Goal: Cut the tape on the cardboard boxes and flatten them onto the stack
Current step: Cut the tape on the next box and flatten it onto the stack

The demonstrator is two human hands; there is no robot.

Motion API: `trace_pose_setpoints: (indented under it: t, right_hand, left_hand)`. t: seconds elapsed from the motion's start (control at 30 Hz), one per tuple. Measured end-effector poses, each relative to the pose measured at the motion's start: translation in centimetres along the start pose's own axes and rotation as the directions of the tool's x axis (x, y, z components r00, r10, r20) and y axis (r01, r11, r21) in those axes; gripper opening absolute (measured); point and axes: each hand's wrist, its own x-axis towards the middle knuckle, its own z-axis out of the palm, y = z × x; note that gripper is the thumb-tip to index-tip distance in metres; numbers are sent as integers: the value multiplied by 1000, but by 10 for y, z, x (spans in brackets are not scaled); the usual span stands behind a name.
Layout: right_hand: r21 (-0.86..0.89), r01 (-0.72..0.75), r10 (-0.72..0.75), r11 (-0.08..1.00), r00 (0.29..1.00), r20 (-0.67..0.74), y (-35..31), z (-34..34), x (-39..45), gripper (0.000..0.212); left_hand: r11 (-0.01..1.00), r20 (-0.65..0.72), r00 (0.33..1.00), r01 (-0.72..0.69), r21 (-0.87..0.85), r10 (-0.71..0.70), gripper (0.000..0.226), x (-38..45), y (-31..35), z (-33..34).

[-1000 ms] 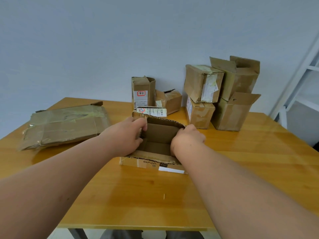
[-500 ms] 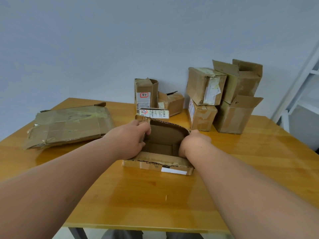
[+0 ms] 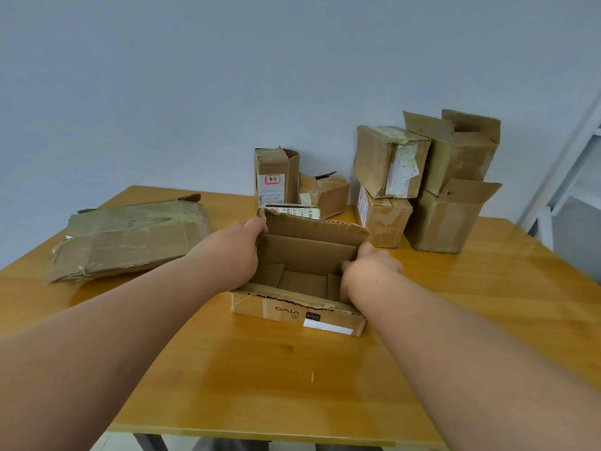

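- Wooden desk [image 3: 292,379] nearest the camera is bare apart from a small pale speck; both forearms reach across it.
- Open box [image 3: 297,312] with printed near face sits mid-desk, upright, top open, far flap standing up.
- Left hand [image 3: 232,255] grip: fingers curled over the box's left wall at its far corner, holding it.
- Right hand [image 3: 370,271] grip: wrapped over the right wall, fingertips inside the box and hidden.
- Judgement: step in hand is collapsing this box. Best done by pushing opposite corners toward each other so the walls fold along existing creases, after the bottom flaps are freed.
- Cannot tell whether tape on the underside is cut; the bottom seam is out of sight. No cutting tool is visible.
- Flattened stack [image 3: 130,239] lies on the left of the desk, well apart from the box; the destination.
- Uncut boxes [image 3: 422,180] stand at the far edge against the wall, some piled two high; their labels are too small to read.
- White frame at far right is cut off by the picture edge.
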Motion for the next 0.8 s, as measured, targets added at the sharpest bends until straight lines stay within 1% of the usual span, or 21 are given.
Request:
trace_pose_setpoints:
  t: [0.07, 0.13, 0.2, 0.27, 0.3, 0.33, 0.4, 0.43, 0.47, 0.5, 0.57, 0.6, 0.67, 0.73, 0.77, 0.8]
  right_hand:
    - [-10, 17, -17, 1000, 999, -45, -3, 0, 2, 75]
    - [3, 23, -23, 1000, 998, -58, -4, 1, 2, 66]
    - [-14, 50, -50, 999, 998, -27, -4, 1, -4, 63]
    - [-46, 129, -128, 991, 992, 18, -3, -2, -12, 72]
    - [-6, 162, -162, 987, 986, 32, -1, -7, -17, 79]
    - [75, 181, -185, 981, 981, 49, 0, -13, -20, 85]
    - [295, 210, -239, 932, 969, 68, 6, -27, -22, 96]
    - [420, 217, -265, 881, 962, 59, 10, -33, -23, 97]
    - [546, 224, -289, 807, 957, 36, 15, -38, -24, 96]
    - [672, 226, -311, 705, 951, 6, 20, -41, -25, 92]
    - [881, 166, -344, 442, 939, -4, 31, -39, -28, 80]
    - [940, 113, -362, 322, 932, 11, 37, -34, -29, 73]
    - [994, 18, -373, 112, 927, 25, 50, -23, -31, 57]
    - [992, -42, -356, -122, 935, -4, 62, -15, -34, 38]
    - [976, -58, -332, -212, 943, -16, 67, -13, -34, 32]
    - [958, -70, -300, -278, 954, -17, 72, -12, -35, 33]
  left_hand:
    - [1000, 13, 1000, 8, 25, -9, 39, -1, 4, 0]
    - [998, 23, 1000, 1, 61, -2, 41, -2, 8, 0]
    - [996, 34, 999, -11, 84, 8, 44, -2, 10, 1]
    - [995, 39, 999, -15, 94, 11, 47, -2, 9, 1]
    - [995, 38, 999, -14, 103, 11, 48, -2, 9, 1]
    - [994, 36, 999, -14, 109, 10, 49, -2, 8, 1]
    - [995, 33, 999, -3, 103, -1, 49, -2, 7, -1]
    - [995, 33, 999, 7, 99, -10, 48, -3, 6, -1]
    - [995, 36, 999, 15, 100, -18, 48, -4, 6, -1]
    - [994, 38, 999, 20, 103, -24, 48, -5, 7, -1]
    - [995, 39, 999, 20, 96, -23, 46, -6, 9, 1]
    - [997, 36, 999, 19, 81, -22, 45, -6, 9, 1]
    - [999, 22, 999, 26, 24, -27, 40, -6, 9, 1]
    - [998, -2, 999, 34, -46, -34, 37, -3, 7, 1]
    - [995, -11, 999, 37, -88, -38, 36, -2, 6, 1]
    - [990, -15, 999, 36, -138, -38, 38, -2, 4, 1]
